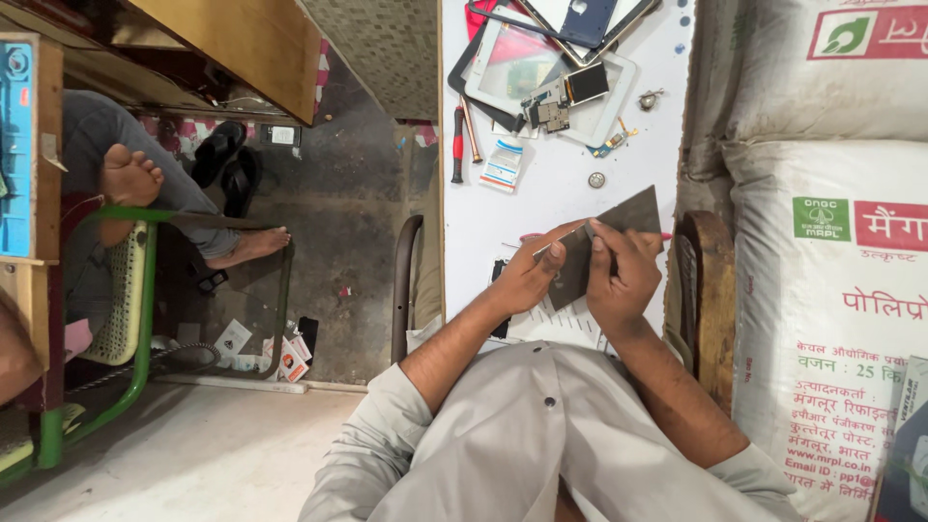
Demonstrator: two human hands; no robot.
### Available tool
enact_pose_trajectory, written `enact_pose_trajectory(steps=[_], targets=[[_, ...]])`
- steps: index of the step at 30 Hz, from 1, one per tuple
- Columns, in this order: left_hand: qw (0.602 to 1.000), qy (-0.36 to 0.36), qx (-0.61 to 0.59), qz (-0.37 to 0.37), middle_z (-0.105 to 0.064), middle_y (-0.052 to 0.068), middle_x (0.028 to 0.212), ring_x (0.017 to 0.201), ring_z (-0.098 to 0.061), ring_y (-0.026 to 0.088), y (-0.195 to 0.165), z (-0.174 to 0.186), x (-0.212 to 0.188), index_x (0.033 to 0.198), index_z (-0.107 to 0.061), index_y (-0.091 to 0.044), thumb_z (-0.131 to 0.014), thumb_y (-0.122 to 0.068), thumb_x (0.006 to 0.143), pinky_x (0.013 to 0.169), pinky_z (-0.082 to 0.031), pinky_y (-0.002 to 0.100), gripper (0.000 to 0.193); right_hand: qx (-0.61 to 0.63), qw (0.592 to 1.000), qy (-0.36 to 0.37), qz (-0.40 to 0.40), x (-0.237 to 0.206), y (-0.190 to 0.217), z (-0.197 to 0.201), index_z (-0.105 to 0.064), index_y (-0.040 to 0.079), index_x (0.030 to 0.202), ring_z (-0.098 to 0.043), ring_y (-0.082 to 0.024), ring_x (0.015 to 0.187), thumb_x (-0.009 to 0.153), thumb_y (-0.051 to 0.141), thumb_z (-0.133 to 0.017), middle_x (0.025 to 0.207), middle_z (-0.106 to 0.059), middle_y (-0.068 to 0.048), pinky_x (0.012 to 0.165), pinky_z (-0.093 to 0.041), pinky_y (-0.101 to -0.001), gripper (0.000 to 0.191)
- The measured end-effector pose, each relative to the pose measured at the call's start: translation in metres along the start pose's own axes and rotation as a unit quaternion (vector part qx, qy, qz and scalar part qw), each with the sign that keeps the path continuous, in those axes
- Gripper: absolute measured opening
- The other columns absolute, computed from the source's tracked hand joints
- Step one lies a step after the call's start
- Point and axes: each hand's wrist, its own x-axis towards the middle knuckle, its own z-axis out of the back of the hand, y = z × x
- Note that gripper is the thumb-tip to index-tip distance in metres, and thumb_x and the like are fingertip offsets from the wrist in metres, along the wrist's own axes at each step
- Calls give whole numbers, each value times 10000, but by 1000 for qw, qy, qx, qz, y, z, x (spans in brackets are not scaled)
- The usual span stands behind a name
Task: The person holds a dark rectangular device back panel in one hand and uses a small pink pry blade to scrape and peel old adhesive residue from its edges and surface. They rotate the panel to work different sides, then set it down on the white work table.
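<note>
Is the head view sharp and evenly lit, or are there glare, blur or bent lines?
Head view: soft, even daylight; the white table is bright but not blown out. Both hands, left hand and right hand, and the dark flat panel are sharp. Wide-lens bending shows at the edges, and the floor under the wooden bench looks darker.

Sacks, screen parts, small packets

Two big white woven sacks [822,290] stacked at frame right, w/ green-and-red square labels [855,219] plus red print. On the white table [483,222]: white-framed tablet screen panels [541,68] at top, a dark-blue one [580,19] over them; small white-blue sachet [503,164] just below. On the floor: scattered white-red card packets [285,353]. Blue box [14,145] at far left edge.
</note>
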Motion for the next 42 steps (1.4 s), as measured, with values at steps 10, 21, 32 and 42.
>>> enact_pose_trajectory(steps=[10,21,32,42], targets=[[999,-7,-4,45,-645,15,996,854,-535,75,-7,-1,-2,1555,-463,-57,-344,-751,1012,780,-473,232,889,1,1000,2,4,-2,0,-1,-727,27,1171,-482,-218,862,1026,21,-660,832,-611,-62,842,-428,-341,160],[999,-6,0,54,-626,14,965,830,-526,84,-9,-1,-3,1550,-466,-66,-342,-758,998,749,-471,237,893,-2,1000,1,2,-3,1,-1,-730,30,1181,-470,-207,843,1020,13,-658,816,-599,-58,817,-427,-336,177],[998,-6,7,60,-657,33,1076,896,-542,97,-10,-2,-5,1543,-483,-72,-334,-748,1006,809,-493,246,876,-6,1000,-3,2,-3,5,0,-734,25,1172,-457,-206,830,1015,20,-661,788,-586,-51,810,-414,-335,174],[998,-19,17,51,-669,44,1119,931,-539,93,-13,-5,-9,1532,-496,-50,-338,-704,1031,847,-483,245,839,-5,1000,-9,20,-3,13,4,-730,32,1166,-473,-211,844,1005,22,-659,807,-592,-48,843,-419,-341,177]])
